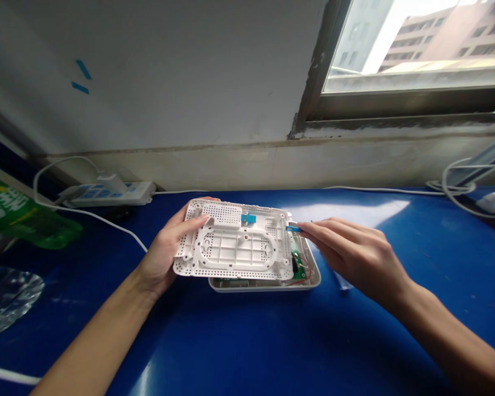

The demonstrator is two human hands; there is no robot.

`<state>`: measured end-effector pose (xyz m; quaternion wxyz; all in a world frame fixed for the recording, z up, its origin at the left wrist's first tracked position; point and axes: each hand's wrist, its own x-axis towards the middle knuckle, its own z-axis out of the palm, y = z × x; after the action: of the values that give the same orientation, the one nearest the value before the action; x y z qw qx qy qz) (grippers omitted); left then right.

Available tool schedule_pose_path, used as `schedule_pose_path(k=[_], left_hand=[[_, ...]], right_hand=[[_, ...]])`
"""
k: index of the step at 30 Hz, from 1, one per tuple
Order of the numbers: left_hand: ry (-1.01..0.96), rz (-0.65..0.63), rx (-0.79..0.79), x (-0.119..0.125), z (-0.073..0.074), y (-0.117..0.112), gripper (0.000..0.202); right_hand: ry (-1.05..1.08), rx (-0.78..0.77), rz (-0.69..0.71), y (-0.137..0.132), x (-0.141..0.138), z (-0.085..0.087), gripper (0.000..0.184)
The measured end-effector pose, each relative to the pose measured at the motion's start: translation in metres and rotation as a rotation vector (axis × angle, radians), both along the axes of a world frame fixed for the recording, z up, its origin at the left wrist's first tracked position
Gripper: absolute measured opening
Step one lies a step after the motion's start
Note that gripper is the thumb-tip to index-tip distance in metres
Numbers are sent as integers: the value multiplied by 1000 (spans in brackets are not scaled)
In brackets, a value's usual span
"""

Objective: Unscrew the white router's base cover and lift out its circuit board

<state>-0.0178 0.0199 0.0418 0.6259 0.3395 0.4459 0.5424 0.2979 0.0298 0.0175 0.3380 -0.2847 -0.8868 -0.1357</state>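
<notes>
My left hand (165, 253) grips the left end of a white perforated plastic cover (235, 247), thumb on top. The cover's ribbed inner face points up and it is tilted. A piece of blue tape (251, 219) sticks to it near the upper middle. Closed in a pinch, my right hand (355, 256) holds a small blue strip of tape (293, 228) at the cover's right edge. Below the cover lies a white plastic housing (264, 287), partly hidden. A green circuit board (299, 268) and a red wire show at its right end.
A power strip (142, 193) with a plugged-in white charger stands by the wall. At left lie a green bottle (37, 220) and a clear plastic item (10, 300). White cables (457, 192) run along the back of the blue table (247, 346). A small clear object (344, 281) lies under my right hand.
</notes>
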Motion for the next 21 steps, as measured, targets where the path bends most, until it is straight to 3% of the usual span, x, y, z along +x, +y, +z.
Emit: schedule_pose_path(k=[6, 17, 21], left_hand=[[18, -25, 10, 1, 0, 0, 40], [10, -19, 6, 2, 0, 0, 34], [33, -39, 18, 2, 0, -1, 35]], right_hand=[[-24, 29, -13, 4, 2, -1, 37], [-77, 18, 15, 7, -14, 10, 9], [-204, 59, -57, 4, -29, 15, 19]])
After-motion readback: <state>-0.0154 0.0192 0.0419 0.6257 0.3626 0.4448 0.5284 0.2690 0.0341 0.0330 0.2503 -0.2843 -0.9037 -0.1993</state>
